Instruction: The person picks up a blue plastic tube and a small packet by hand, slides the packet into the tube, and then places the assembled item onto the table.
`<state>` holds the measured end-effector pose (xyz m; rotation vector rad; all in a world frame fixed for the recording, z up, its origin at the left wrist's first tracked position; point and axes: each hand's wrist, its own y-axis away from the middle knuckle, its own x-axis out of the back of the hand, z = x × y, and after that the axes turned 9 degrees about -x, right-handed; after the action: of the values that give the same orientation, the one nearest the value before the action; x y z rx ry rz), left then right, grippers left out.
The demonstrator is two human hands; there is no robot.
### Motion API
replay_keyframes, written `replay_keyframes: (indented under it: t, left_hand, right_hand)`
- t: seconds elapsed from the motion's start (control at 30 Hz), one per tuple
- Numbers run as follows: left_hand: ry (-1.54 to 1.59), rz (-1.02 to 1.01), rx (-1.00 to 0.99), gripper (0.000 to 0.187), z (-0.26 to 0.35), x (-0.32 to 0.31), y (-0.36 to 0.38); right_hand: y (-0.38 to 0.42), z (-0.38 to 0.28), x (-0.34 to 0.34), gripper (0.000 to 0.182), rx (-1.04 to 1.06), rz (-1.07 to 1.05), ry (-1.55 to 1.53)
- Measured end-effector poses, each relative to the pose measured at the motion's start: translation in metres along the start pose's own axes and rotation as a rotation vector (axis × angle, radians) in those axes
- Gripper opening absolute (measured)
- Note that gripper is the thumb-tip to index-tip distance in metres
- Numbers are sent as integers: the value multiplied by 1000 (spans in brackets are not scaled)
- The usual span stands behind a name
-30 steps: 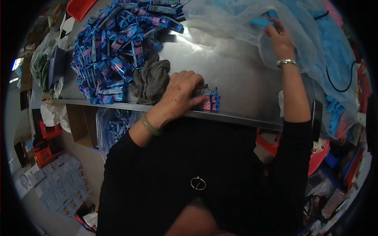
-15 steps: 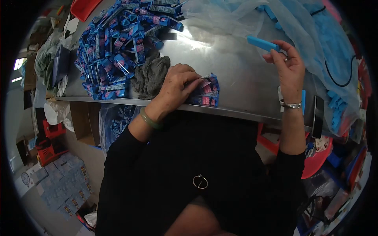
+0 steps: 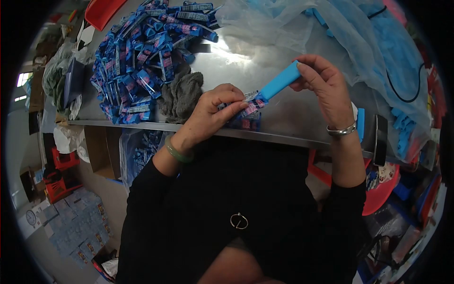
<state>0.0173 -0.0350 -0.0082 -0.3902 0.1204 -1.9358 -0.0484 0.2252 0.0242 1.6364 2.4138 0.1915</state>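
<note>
Between finger and thumb, my left hand (image 3: 219, 108) pinches a small blue-and-pink printed wrapper (image 3: 252, 107), its mouth facing right. My right hand (image 3: 323, 85) grips the far end of a light blue bar (image 3: 281, 81). The bar slants down to the left, and its lower end meets the wrapper's mouth. More flat wrappers (image 3: 246, 122) lie beneath my left hand by the table's front edge. A crumpled grey cloth (image 3: 181, 97) sits just left of that hand, against a large heap of filled blue packets (image 3: 137, 61).
A clear plastic bag (image 3: 369, 52) with more light blue bars spreads over the table's right side. Near the right front edge lies a black strip-like object (image 3: 380, 140). A red tray (image 3: 101, 12) stands at the back left of the metal table (image 3: 283, 124).
My right hand has brought the blue bar down and left to the wrapper. My left hand has raised one wrapper off the flat ones and moved slightly right.
</note>
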Motion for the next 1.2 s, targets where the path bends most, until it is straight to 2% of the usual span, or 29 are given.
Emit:
replay_keyframes:
  t: [0.23, 0.3, 0.43, 0.53, 0.6, 0.73, 0.8, 0.83, 0.9, 0.93, 1.0, 1.1, 1.2]
  left_hand:
    - [-21, -42, 50, 10, -1, 1, 0]
    - [63, 39, 68, 7, 1, -2, 0]
    - [79, 43, 15, 9, 0, -4, -1]
    - [86, 19, 74, 12, 9, -6, -2]
    - [394, 93, 297, 16, 16, -12, -4]
    - [468, 152, 338, 20, 7, -24, -4]
    - [643, 167, 404, 20, 7, -23, -5]
    - [643, 170, 401, 20, 7, -23, -5]
    - [707, 191, 419, 20, 9, -22, -6]
    - [706, 191, 415, 20, 9, -23, -7]
    - [751, 234, 418, 19, 9, -25, -7]
    - [802, 229, 417, 20, 10, -28, -7]
    - [857, 198, 442, 22, 12, -24, -7]
  right_hand:
    - [0, -3, 1, 31, 53, 38, -88]
    - [-2, -1, 3, 30, -15, -15, -112]
    - [-2, 0, -1, 30, -69, -10, -74]
    - [1, -2, -11, 27, -10, 14, 20]
    - [4, -3, -23, 24, 30, 19, 40]
    - [6, 13, -36, 24, 169, 32, 117]
    - [10, 11, -38, 38, 263, -29, 402]
    - [14, 10, -41, 38, 265, -31, 404]
    - [23, 9, -48, 67, 404, 15, 797]
    - [25, 12, -52, 67, 408, 15, 798]
    - [26, 25, -60, 91, 504, 93, 861]
    - [26, 30, -63, 98, 524, 138, 912]
    - [23, 29, -64, 97, 543, 115, 859]
